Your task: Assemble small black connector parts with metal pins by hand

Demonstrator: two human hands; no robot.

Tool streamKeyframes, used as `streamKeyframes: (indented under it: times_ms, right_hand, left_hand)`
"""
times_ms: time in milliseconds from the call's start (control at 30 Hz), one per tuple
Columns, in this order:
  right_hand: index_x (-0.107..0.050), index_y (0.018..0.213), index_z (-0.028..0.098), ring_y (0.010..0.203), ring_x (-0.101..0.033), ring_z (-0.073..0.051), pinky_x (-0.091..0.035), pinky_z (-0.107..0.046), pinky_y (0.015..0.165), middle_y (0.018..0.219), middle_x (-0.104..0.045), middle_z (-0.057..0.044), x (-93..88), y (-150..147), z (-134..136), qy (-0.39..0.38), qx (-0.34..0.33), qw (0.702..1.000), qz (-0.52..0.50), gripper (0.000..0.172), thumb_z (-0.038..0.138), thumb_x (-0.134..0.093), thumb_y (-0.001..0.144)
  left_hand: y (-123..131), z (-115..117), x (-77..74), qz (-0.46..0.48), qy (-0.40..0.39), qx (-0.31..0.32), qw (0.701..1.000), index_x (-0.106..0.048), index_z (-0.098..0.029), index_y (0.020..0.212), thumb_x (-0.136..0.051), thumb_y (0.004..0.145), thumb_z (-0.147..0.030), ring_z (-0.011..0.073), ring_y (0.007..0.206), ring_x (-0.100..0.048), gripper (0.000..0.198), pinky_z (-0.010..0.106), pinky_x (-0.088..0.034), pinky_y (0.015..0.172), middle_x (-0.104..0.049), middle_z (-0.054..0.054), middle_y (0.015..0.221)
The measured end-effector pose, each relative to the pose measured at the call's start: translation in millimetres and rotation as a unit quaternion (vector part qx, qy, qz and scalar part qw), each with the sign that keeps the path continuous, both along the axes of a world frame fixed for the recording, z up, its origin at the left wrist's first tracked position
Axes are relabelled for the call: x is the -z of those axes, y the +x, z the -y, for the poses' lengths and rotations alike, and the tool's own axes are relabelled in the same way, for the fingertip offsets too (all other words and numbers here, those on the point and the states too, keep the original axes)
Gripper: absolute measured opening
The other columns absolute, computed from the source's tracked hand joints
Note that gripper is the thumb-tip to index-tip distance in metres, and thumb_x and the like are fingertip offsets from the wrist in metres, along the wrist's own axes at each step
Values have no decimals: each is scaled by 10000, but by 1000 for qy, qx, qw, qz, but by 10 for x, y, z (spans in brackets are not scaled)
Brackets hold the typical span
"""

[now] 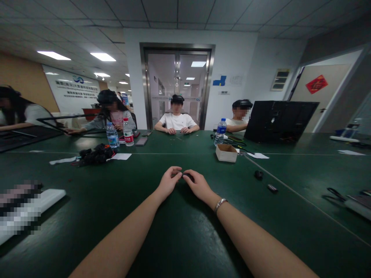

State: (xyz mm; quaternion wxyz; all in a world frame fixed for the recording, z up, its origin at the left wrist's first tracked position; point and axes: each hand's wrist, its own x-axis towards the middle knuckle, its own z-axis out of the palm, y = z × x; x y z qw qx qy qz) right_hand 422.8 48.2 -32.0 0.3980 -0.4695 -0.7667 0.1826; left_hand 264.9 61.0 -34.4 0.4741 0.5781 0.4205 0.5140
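Over the middle of the green table (179,239), my left hand (168,181) and my right hand (200,183) meet at the fingertips. Each has its thumb and fingers drawn together in a pinch. A small dark bit shows between the fingertips, mostly hidden and too small to name. A metal bracelet is on my right wrist. Beyond my right hand stands a small open cardboard box (226,155). Nearer on that side lie a small black object (259,175) and a little dark block with a light edge (272,188).
Water bottles (113,136) and a heap of black cables or gear (97,154) are at the far left. Another bottle (220,132) and a large black panel (279,121) stand at the right. A white device (46,200) lies near left. Several people sit around the table.
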Motion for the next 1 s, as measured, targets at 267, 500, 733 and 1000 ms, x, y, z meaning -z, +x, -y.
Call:
streamKeyframes:
  times_ms: [267,500,733,1000]
  right_hand:
    - [-629,1022,193,868,-600,-169,-457,-305,787,972,-668,-55,3,5,0,-3,-6,1000,-5,240,332,-489,886]
    - [-637,1019,188,846,-598,-169,-460,-307,778,959,-670,-59,-7,7,7,-2,3,1000,-5,236,321,-508,873]
    - [-636,1025,201,859,-599,-170,-460,-310,793,963,-668,-52,-4,3,4,4,-6,1000,-11,234,325,-499,881]
    - [-635,1018,202,875,-598,-175,-454,-314,798,968,-669,-53,5,7,-1,1,-4,1000,-2,225,320,-506,877]
  left_hand:
    - [10,-10,-1,22,-31,-10,999,-616,-155,968,-650,748,-324,168,852,-598,280,286,-469,726,-633,93,978]
    - [-17,12,-15,9,-2,15,1000,-620,-166,967,-681,716,-269,168,866,-599,278,291,-463,765,-643,68,931]
    - [-7,19,-33,4,-20,7,1000,-620,-155,999,-672,737,-274,181,927,-600,293,296,-479,776,-631,103,1044]
    - [-16,17,-26,13,2,12,1000,-626,-156,956,-697,711,-239,183,921,-609,268,344,-474,857,-656,81,956]
